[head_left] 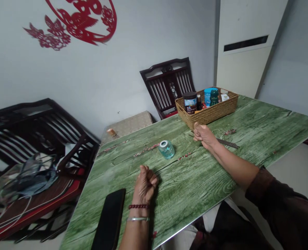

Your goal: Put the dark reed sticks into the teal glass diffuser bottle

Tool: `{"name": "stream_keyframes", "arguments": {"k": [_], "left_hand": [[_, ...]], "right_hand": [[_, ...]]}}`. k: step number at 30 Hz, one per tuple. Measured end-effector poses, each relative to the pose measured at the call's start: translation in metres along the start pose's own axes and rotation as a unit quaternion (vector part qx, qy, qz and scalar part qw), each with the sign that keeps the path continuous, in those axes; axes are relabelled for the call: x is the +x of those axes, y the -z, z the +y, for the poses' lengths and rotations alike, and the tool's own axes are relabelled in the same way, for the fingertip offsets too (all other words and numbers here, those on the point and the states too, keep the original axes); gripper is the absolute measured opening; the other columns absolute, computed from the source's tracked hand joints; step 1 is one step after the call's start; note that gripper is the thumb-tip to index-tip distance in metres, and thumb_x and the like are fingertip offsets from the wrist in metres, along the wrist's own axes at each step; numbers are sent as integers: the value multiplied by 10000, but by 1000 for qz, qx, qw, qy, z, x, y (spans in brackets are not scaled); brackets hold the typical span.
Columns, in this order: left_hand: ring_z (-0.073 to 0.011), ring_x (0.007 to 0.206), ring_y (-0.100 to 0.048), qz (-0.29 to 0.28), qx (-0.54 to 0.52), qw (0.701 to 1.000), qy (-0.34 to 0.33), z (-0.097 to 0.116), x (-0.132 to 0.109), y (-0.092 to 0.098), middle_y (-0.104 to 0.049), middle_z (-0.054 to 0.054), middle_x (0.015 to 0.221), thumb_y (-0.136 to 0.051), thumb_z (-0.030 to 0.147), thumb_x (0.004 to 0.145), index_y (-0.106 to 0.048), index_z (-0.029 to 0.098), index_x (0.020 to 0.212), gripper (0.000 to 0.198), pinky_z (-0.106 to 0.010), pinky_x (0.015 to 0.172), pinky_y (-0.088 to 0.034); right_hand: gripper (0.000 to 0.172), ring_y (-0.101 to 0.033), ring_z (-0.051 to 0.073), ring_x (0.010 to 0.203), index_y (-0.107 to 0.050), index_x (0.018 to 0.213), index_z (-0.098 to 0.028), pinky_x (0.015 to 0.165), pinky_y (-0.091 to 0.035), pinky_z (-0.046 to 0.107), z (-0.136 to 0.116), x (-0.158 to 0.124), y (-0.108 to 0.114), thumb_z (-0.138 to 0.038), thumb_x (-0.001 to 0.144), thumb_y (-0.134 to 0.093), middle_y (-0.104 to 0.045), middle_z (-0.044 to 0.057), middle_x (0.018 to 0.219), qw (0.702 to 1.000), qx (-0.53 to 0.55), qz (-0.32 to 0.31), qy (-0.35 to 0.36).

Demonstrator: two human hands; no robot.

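Note:
My left hand [145, 184] rests on the green wood-patterned table [195, 180] with its fingers curled into a loose fist; nothing shows in it. A beaded bracelet and a silver bangle circle that wrist. A black phone [110, 219] lies just left of it. A small clear blue glass bottle [166, 149] with a silver cap stands ahead of it. My right hand [202, 135] lies further out, fingers closed together, beside a pair of dark chopsticks [228, 143] lying flat on the table. Whether it grips them I cannot tell.
A wicker basket [208, 113] with jars and bottles stands at the far side. A dark wooden chair [168, 85] is behind the table. A wooden bench [39, 146] at left carries masks and a cable. A white cabinet unit [243, 45] stands at back right.

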State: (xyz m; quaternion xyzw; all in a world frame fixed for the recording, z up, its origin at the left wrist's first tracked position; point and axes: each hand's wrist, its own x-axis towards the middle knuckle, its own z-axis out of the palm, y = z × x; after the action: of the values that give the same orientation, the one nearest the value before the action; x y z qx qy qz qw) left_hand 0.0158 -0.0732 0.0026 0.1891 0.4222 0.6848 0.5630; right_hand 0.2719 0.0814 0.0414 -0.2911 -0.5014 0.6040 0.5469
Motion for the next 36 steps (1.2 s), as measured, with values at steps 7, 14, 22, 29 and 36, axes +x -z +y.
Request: {"name": "stream_keyframes", "arguments": {"k": [7,14,22,29,36], "left_hand": [[-26,428,-237,45,155,985,-60,-20,7,-5,-268,123,527,-875,507,550,-304,207,619,648,-148,370,-270],[-29,447,-221,57,199,975,-78,-27,8,-8,-237,121,540,-869,444,557,-257,209,596,658,-145,371,-265],[-29,433,-242,42,188,978,-83,-28,0,-10,-250,125,529,-825,589,574,-289,211,629,658,-152,390,-283],[-64,524,-489,35,177,978,-108,-14,11,-19,-521,64,676,-790,614,625,-533,203,878,547,-225,551,-457],[-214,1239,-539,23,205,944,-259,-11,59,-49,-581,-94,1319,-789,494,714,-582,239,1211,597,-338,1023,-424]], "right_hand": [[664,-175,28,368,-326,520,-228,337,-222,192,57,-37,1,-737,559,-752,-198,-126,414,989,-70,-40,-126],[575,-172,32,373,-464,555,-203,347,-195,197,76,-40,1,-736,615,-671,-189,-129,419,982,-126,-49,-134],[546,-190,43,368,-393,568,-226,357,-198,207,76,-46,-2,-716,684,-605,-207,-119,448,978,-156,-25,-135],[437,-580,147,596,-586,856,-190,551,-469,262,78,-26,-16,-549,646,-719,-605,-2,706,956,-286,-59,-41],[863,-552,307,1245,-462,1294,-176,1037,-430,478,124,12,-50,-401,546,-829,-567,189,1325,952,-291,-88,14]]}}
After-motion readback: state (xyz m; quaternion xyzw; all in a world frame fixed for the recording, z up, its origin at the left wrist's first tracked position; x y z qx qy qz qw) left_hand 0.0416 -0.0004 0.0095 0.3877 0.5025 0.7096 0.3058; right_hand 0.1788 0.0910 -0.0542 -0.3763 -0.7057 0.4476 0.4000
